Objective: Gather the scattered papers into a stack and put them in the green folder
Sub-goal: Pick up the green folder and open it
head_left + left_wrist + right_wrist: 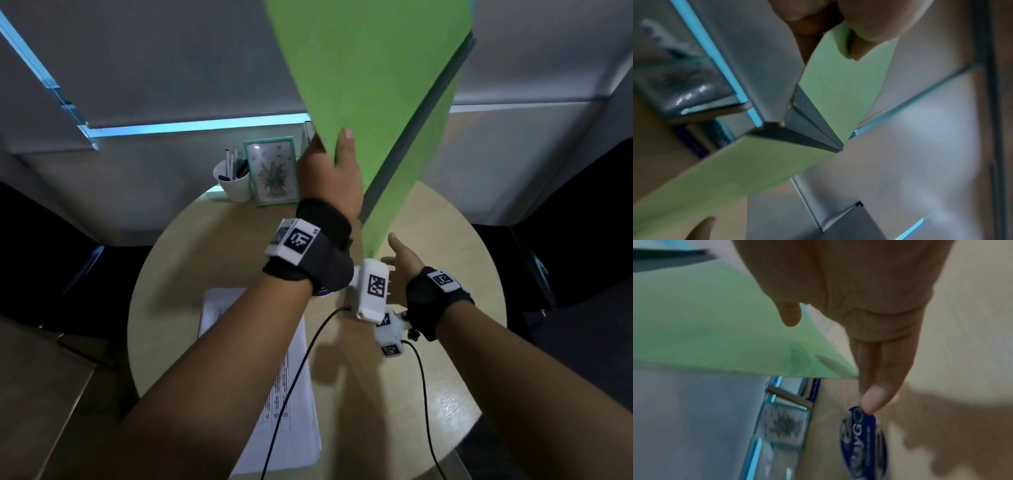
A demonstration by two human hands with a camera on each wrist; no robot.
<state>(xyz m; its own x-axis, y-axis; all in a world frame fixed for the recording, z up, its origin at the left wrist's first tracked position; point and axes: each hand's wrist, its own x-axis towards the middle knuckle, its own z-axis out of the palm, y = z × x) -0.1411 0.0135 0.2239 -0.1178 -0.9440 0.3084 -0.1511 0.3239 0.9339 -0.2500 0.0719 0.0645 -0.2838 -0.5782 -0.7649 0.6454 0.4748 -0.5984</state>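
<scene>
The green folder (373, 85) is raised upright above the round table, partly spread, with a dark inner edge showing. My left hand (330, 171) grips its upper flap, thumb on the near face; the left wrist view shows the thumb (875, 26) pinching the green folder (840, 84). My right hand (400, 260) is open just below the folder's lower corner, fingers straight; in the right wrist view that corner (851, 373) sits beside my fingers (877, 369), contact unclear. A stack of printed papers (291, 394) lies on the table under my left forearm.
At the table's (455, 359) far edge stand a white cup of pens (234, 183) and a teal picture frame (272, 171). A blue round sticker or coaster (863, 443) lies on the table. Black cables (421, 377) run from the wrist cameras. Dark chairs flank the table.
</scene>
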